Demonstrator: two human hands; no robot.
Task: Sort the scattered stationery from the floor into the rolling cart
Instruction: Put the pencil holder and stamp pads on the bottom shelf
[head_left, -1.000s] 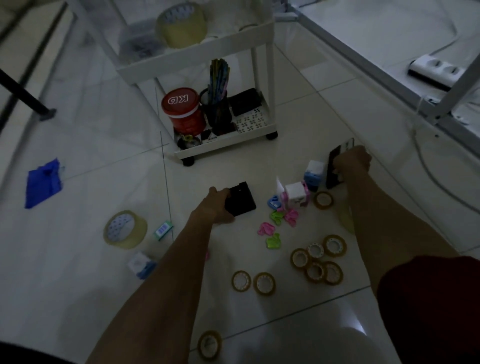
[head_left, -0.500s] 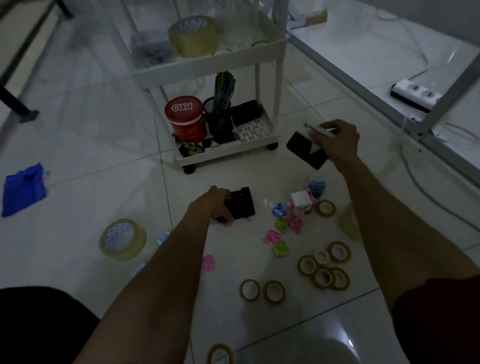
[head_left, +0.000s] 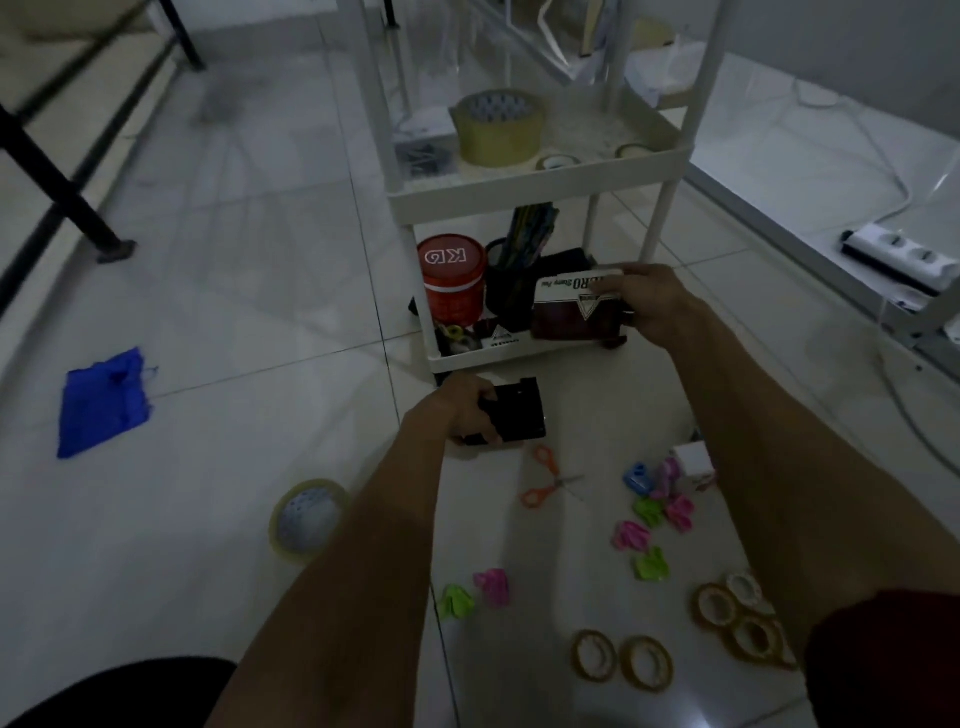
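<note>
Right hand (head_left: 661, 307), grasping stamp pad box (head_left: 574, 314), has reached cart (head_left: 540, 183): placing soon; left hand (head_left: 457, 411) grips black box (head_left: 520, 411).

Showing white letters "KD", upside down, on the lid of the red canister (head_left: 451, 275). Displaying "Stamp Pad" and a cut-off "ERO", also upside down, on the white flap of the dark stamp pad box (head_left: 571, 312).
</note>
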